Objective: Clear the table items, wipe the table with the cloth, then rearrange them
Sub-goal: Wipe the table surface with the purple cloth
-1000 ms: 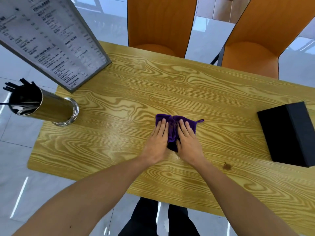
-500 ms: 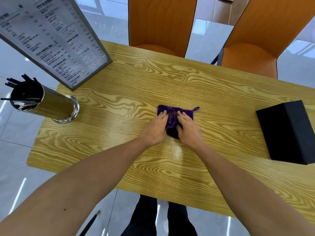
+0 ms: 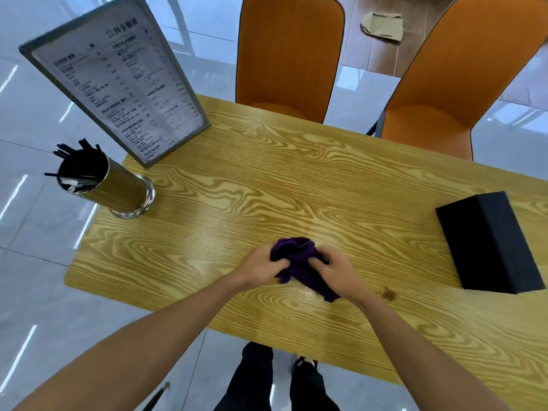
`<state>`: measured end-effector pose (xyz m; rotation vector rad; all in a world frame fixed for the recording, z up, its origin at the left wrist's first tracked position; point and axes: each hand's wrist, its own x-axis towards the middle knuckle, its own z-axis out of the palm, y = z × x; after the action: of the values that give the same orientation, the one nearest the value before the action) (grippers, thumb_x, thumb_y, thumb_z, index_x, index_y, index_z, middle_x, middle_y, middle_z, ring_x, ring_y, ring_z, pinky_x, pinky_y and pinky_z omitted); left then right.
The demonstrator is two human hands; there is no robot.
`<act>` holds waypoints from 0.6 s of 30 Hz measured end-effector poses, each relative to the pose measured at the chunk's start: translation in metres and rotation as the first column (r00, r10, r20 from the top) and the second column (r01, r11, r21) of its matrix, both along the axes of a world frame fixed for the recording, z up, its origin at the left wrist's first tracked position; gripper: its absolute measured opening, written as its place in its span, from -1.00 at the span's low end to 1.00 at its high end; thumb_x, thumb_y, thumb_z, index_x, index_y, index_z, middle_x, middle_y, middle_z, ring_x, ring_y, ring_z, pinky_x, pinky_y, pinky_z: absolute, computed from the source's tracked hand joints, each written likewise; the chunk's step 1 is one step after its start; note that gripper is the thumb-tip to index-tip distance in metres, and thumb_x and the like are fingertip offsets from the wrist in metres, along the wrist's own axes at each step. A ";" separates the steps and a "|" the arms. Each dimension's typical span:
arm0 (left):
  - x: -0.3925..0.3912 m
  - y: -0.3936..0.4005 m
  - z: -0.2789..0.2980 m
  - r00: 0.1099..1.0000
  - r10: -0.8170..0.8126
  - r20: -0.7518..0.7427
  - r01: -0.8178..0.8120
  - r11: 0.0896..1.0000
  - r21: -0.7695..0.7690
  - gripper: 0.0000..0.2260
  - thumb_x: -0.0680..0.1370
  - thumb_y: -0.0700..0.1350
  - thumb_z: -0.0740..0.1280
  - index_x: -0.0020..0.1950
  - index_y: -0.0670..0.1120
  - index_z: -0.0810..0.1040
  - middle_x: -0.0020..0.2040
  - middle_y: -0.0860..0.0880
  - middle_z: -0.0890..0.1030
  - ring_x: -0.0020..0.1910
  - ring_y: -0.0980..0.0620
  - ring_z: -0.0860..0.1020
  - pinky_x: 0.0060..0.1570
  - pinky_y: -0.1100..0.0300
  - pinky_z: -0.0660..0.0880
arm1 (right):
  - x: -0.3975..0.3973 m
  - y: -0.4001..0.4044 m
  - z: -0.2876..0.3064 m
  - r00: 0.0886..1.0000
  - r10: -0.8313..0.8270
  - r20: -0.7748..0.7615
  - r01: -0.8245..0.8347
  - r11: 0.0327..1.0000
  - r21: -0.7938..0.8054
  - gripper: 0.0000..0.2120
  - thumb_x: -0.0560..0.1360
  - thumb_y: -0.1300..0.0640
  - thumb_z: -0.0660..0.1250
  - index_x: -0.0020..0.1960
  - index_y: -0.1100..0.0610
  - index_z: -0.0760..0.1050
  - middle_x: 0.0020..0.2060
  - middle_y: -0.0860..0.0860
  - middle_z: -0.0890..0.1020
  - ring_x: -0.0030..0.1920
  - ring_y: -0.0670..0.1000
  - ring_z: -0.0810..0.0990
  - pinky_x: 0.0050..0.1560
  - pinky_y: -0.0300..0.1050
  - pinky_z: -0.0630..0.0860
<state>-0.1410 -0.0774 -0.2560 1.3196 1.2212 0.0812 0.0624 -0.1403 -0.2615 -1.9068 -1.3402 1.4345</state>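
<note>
Both hands now bunch the purple cloth (image 3: 299, 262) at lower centre of the table (image 3: 267, 185): left hand (image 3: 261, 266) and right hand (image 3: 336, 272) grip it, no longer pressing flat. Wiping looks finished; holder (image 3: 115, 188), menu (image 3: 118, 84) and box (image 3: 486, 241) await rearranging.

Both hands gripped a bunched purple cloth (image 3: 299, 262) near the front edge of the wooden desk (image 3: 326, 185), the left hand (image 3: 261, 266) at its left side and the right hand (image 3: 338, 272) at its right. A metal straw holder (image 3: 118, 188) and a framed menu (image 3: 118, 81) stood far left; a black box (image 3: 489, 244) lay right.
</note>
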 end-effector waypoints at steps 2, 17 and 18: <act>0.016 0.016 0.005 0.997 0.071 -0.010 -0.070 0.994 0.089 -0.80 0.50 -0.13 0.42 0.11 0.02 0.61 -0.08 0.03 0.71 -0.11 0.05 0.68 0.04 -0.03 0.59 | 0.011 0.016 0.003 0.990 -0.120 0.077 0.117 0.992 0.043 -0.91 0.60 0.15 0.33 0.06 0.01 0.58 -0.07 -0.13 0.67 -0.03 -0.08 0.63 -0.01 -0.17 0.53; 0.087 0.083 -0.051 0.820 -0.210 -0.532 0.542 0.582 0.606 -0.57 0.55 -0.09 0.36 0.43 0.06 0.45 0.28 -0.08 0.44 0.22 -0.15 0.43 0.17 -0.04 0.45 | 0.018 0.054 -0.050 0.729 -0.008 0.684 -0.075 0.993 0.091 -0.51 0.62 0.10 0.29 0.51 0.14 0.32 0.21 0.16 0.43 0.19 0.18 0.44 0.00 0.02 0.51; 0.079 0.084 -0.051 0.821 -0.207 -0.531 0.542 0.573 0.615 -0.58 0.54 -0.07 0.38 0.40 0.06 0.46 0.26 -0.07 0.45 0.22 -0.14 0.44 0.17 -0.03 0.45 | 0.015 0.056 -0.050 0.730 0.000 0.683 -0.082 0.993 0.087 -0.51 0.61 0.09 0.29 0.51 0.14 0.32 0.22 0.16 0.42 0.19 0.18 0.43 -0.01 0.03 0.52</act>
<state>-0.0621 0.0071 -0.3073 2.4363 1.2497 -0.0151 0.0770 -0.0848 -0.3112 -2.4554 -1.7269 0.6264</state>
